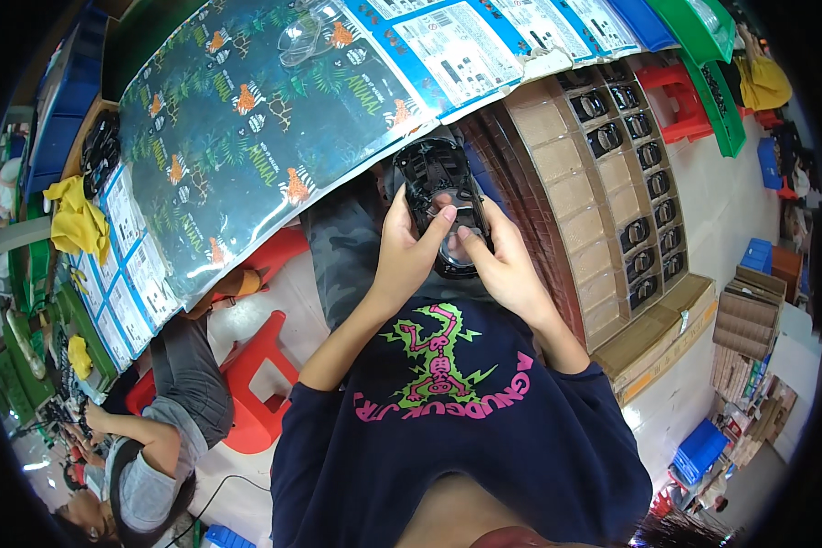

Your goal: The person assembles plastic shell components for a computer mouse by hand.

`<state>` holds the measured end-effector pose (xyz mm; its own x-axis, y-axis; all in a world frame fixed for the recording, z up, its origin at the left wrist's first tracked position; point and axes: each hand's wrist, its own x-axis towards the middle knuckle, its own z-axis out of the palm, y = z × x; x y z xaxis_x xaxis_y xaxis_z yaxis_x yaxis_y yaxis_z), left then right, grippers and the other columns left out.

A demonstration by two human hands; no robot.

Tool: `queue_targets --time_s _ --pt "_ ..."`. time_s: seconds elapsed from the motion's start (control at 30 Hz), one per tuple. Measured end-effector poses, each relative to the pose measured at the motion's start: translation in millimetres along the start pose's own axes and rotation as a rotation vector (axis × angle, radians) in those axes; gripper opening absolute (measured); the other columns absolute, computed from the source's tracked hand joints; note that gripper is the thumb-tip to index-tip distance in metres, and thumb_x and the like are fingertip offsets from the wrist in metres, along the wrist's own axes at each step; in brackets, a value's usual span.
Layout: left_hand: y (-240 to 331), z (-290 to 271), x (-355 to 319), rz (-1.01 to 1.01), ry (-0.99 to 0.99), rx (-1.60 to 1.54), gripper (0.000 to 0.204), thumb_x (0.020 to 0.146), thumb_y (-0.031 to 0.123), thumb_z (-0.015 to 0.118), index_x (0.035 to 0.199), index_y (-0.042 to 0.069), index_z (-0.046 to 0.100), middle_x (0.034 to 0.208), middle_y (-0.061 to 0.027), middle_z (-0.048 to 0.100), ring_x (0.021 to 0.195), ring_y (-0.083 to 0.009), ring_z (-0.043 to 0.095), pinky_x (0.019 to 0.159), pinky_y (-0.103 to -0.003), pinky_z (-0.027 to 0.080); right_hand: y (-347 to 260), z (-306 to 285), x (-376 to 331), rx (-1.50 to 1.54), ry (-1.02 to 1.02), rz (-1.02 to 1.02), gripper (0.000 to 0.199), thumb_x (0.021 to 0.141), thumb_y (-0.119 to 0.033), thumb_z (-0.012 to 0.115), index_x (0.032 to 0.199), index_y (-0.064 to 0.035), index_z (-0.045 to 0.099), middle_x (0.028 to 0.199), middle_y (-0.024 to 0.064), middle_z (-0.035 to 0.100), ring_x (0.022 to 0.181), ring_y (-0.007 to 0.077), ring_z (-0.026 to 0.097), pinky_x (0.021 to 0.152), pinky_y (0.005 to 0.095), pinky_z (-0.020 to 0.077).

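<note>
My left hand (407, 245) and my right hand (510, 263) grip a black plastic toy car chassis (437, 172) from both sides, in front of my body by the table edge. Both thumbs press on its near half, where a clear piece seems to lie; the fingers underneath are hidden. To the right stands a brown box with a tray of compartments (583, 219). Several similar black car parts (605, 139) sit in some of them, while other compartments hold nothing.
A table covered with printed plastic sheets (274, 137) lies ahead, with clear plastic pieces (303, 41) on it. Yellow cloth (80, 217) hangs at its left. Red stools (258, 384) stand at left, near a seated person (160, 466). Green bins (717, 100) are far right.
</note>
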<state>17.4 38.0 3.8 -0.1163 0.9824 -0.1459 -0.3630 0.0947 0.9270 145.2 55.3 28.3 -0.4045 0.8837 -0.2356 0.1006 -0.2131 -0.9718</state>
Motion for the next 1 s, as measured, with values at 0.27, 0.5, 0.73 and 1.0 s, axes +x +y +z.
queue_targets --time_s 0.27,0.5,0.73,1.0 --pt "2 1 3 0.0 -0.018 -0.032 0.024 0.082 0.002 0.055 0.104 0.001 0.046 0.088 -0.0013 0.053 0.073 -0.0053 0.051 0.064 -0.019 0.043 2 0 1 -0.051 0.021 -0.045 0.01 0.085 -0.002 0.044 0.094 0.0018 0.043 0.071 0.0067 0.053 0.064 0.0116 0.052 0.059 0.0258 0.0417" --pt "-2 0 5 0.018 -0.032 -0.026 0.021 0.081 0.002 0.058 0.1 0.0 0.049 0.088 -0.0017 0.056 0.077 -0.0054 0.052 0.069 -0.02 0.043 -1 1 -1 -0.087 0.044 -0.029 0.007 0.085 -0.002 0.042 0.091 0.0022 0.042 0.071 0.0087 0.051 0.063 0.0144 0.052 0.059 0.0273 0.0422" --pt "-3 1 5 0.069 -0.01 -0.006 0.018 0.08 0.001 0.058 0.097 -0.001 0.051 0.087 -0.0023 0.058 0.078 -0.006 0.053 0.069 -0.02 0.044 -8 3 -1 -0.13 0.07 -0.05 0.006 0.084 0.0 0.041 0.089 0.0027 0.04 0.073 0.011 0.05 0.063 0.0167 0.052 0.058 0.029 0.0422" --pt "-2 -10 3 0.139 -0.039 0.155 0.021 0.081 0.0 0.057 0.101 -0.001 0.051 0.091 -0.0041 0.058 0.083 -0.0082 0.055 0.075 -0.021 0.043 6 3 -1 -0.165 0.072 -0.095 0.009 0.077 0.005 0.042 0.085 0.0028 0.039 0.071 0.0157 0.047 0.063 0.0268 0.052 0.058 0.0341 0.0406"
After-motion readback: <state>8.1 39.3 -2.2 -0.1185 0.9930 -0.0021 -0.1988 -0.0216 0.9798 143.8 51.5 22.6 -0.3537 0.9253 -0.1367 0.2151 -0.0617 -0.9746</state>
